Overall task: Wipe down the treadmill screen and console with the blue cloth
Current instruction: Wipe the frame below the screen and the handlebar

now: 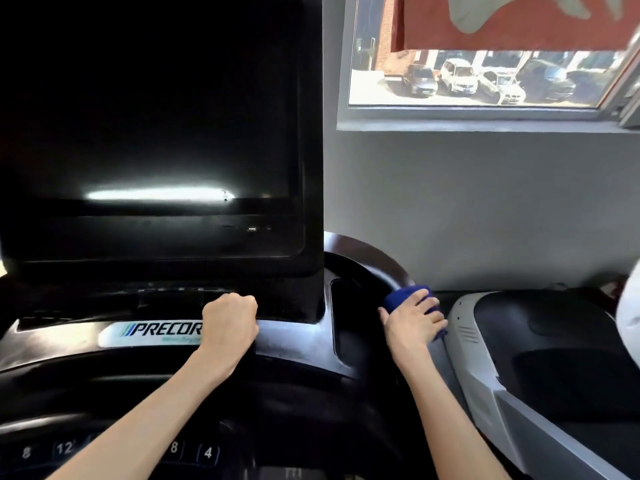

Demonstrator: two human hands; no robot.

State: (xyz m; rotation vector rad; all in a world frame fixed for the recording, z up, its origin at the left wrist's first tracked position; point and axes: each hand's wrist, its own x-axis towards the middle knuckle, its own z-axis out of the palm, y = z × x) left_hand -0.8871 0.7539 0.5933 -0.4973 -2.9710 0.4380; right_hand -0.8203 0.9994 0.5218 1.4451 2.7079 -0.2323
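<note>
The treadmill's big black screen (pixel 152 116) fills the upper left, dark with a streak of glare low down. Below it runs the glossy black console (pixel 298 337) with a white PRECOR label (pixel 152 332). My left hand (pixel 230 322) is curled into a fist and rests on the console ledge just right of the label, holding nothing that I can see. My right hand (pixel 414 320) presses the bunched blue cloth (pixel 405 296) against the console's right rim, beside a recessed cup pocket (pixel 349 320); my fingers lie over the cloth and grip it.
A second machine with a grey and black shroud (pixel 540 358) stands close on the right. Numbered buttons (pixel 207 452) sit along the lower console. A grey wall (pixel 485 202) and a window (pixel 485 81) onto parked cars lie behind.
</note>
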